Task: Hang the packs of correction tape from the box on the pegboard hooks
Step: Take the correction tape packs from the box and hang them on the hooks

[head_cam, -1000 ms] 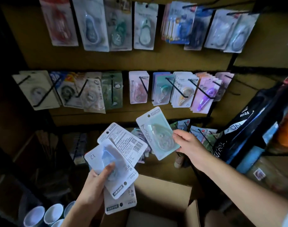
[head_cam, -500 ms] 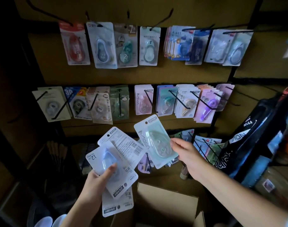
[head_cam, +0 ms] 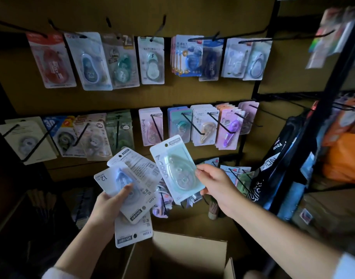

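Left hand (head_cam: 112,202) grips a fan of packs (head_cam: 130,190) low at centre-left, thumb across the front of the top one, fingers curled behind; at least three cards show, some back-side out, exact count unclear where they overlap. To its right, the right hand (head_cam: 215,184) pinches a single mint pack (head_cam: 176,168) by its lower right edge, thumb on the front, held tilted in the air just below the middle row and not yet on any hook; its hang hole is at the top left corner, free. Pegboard (head_cam: 132,99) rows already carry many packs, so stocking looks well under way, but which of those came out of this box cannot be told. Judged remaining: the mint pack, then the whole fan in the left hand, plus whatever sits in the box (head_cam: 188,256). Box interior is dark and cut off by the bottom edge; contents not visible. A mint pack on a hook (head_cam: 180,125) in the middle row looks like the match, though print is too dim to confirm. Lowest row sits half hidden behind both hands. Far right shelving is blurred.
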The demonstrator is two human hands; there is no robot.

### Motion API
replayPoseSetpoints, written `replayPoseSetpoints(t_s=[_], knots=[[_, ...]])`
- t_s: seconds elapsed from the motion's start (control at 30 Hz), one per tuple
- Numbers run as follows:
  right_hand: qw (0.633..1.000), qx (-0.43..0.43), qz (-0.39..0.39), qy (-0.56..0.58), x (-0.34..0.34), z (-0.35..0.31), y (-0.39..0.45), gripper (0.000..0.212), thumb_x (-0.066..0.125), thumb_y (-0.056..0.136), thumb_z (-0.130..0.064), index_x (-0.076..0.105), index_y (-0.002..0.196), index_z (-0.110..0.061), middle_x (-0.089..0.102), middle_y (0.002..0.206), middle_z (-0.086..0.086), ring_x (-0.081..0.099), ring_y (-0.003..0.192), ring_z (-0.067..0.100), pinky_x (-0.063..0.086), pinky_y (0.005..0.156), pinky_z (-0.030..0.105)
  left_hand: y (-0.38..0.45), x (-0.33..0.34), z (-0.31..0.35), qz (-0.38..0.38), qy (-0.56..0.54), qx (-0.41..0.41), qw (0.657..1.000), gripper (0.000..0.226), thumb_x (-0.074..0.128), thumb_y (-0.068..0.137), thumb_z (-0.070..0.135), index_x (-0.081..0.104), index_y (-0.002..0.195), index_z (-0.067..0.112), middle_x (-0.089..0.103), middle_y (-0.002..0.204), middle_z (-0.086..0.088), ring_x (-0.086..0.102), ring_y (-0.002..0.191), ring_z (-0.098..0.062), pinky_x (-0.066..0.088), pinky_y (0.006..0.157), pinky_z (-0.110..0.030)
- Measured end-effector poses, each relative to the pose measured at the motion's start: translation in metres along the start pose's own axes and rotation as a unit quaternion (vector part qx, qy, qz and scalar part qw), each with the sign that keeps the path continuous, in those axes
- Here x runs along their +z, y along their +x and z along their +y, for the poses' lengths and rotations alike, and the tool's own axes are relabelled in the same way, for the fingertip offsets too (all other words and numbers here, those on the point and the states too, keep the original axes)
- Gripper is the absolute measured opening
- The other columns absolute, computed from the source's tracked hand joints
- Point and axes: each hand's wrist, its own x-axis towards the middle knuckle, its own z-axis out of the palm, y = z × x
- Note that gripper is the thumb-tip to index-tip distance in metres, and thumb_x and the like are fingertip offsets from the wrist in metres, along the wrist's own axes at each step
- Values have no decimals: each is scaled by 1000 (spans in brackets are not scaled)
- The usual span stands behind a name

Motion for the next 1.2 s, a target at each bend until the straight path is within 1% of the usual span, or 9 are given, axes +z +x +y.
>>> replayPoseSetpoints(t_s=[0.07, 0.2, 0.37, 0.6, 0.7, 0.77, 0.93, 1.07, 1.2], knots=[[1000, -4, 7, -11, 5, -3, 3, 13, 49, 95, -22, 61, 101, -23, 57, 89, -11, 52, 58, 11, 49, 68, 30, 3, -1, 3, 11, 15, 8, 1000, 20, 58, 88, 17, 62, 98, 0, 73, 77, -16, 71, 63, -30, 59, 56, -43], [999, -1, 35, -26, 15, -3, 8, 12, 50, 95, -24, 61, 99, -24, 59, 88, -12, 55, 63, 9, 54, 72, 35, 4, -7, 6, 13, 15, 10, 1000, 21, 59, 87, 17, 62, 99, 0, 73, 79, -16, 70, 61, -28, 59, 55, -41], [995, -21, 80, -51, 29, -9, 7, 13, 47, 95, -20, 58, 89, -19, 56, 76, -9, 52, 52, 12, 42, 50, 18, 4, -13, 1, 16, 9, 8, 1000, 21, 59, 88, 16, 62, 101, 1, 71, 90, -22, 71, 65, -30, 59, 57, -42], [989, -2, 115, -98, 60, -31, 65, 28, 45, 93, -17, 62, 92, 4, 64, 91, 22, 50, 70, 23, 34, 59, 26, 12, -13, -3, 13, 11, 11, 1000, 22, 59, 87, 17, 62, 103, 3, 71, 95, -22, 69, 78, -36, 58, 68, -48], [987, 21, 117, -110, 72, -44, 102, 23, 44, 93, -14, 57, 75, -6, 53, 74, 9, 46, 73, 23, 30, 50, 23, 16, -17, 1, 11, 23, 17, 1000, 21, 59, 87, 17, 62, 102, 3, 71, 95, -22, 69, 81, -39, 56, 75, -52], [986, 33, 105, -123, 77, -49, 125, 23, 44, 92, -11, 50, 69, -11, 45, 68, 2, 46, 76, 23, 35, 58, 24, 18, -20, 4, 8, 20, 24, 999, 21, 59, 86, 16, 63, 102, 3, 72, 93, -21, 69, 80, -37, 57, 72, -49], [988, 61, 82, -113, 83, -44, 160, 25, 50, 94, -17, 63, 109, -2, 60, 97, 11, 52, 78, 21, 42, 56, 21, 22, -30, 4, -10, -3, 32, 999, 37, 62, 78, 23, 62, 108, 1, 70, 99, -23, 67, 89, -41, 56, 77, -53], [991, 124, 43, 34, 88, -19, 158, 18, 55, 92, -17, 59, 108, -8, 59, 95, 8, 54, 67, 16, 49, 57, 23, 22, -32, -4, -31, -20, 31, 999, 37, 61, 73, 27, 63, 104, 6, 71, 95, -19, 70, 79, -31, 58, 67, -42], [985, 162, 39, 39, 77, 8, 137, 11, 48, 95, -14, 57, 101, -13, 59, 92, 12, 49, 57, 13, 44, 52, 22, 19, -38, -21, -20, -15, 7, 1000, 32, 61, 76, 25, 63, 101, 5, 71, 92, -19, 70, 75, -30, 59, 68, -44]])
